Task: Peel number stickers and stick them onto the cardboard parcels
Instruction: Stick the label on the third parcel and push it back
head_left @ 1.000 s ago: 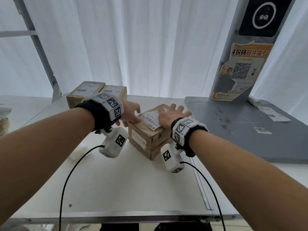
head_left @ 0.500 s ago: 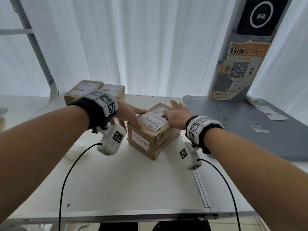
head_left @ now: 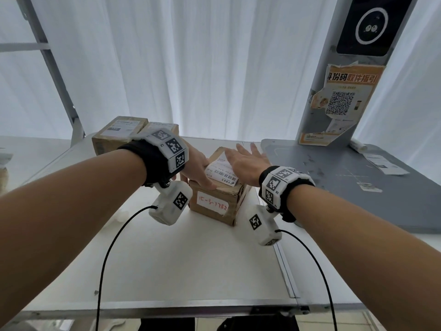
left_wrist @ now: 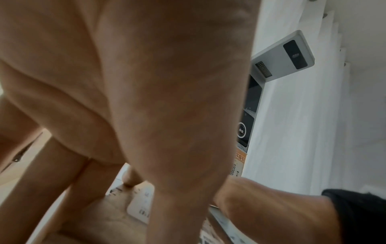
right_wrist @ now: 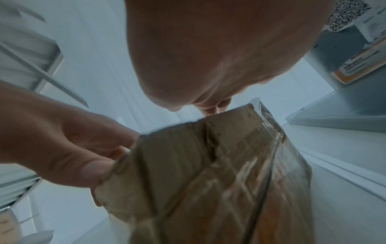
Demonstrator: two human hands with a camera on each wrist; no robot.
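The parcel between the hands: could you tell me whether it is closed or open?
Closed: on the parcel, the top flaps lie flat under a shipping label stuck across them.

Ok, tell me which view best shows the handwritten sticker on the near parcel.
The head view: the handwritten sticker faces that camera on the front of the parcel, red writing visible. The left wrist view is mostly left hand, showing only the top label; the right wrist view shows a taped side, no sticker.
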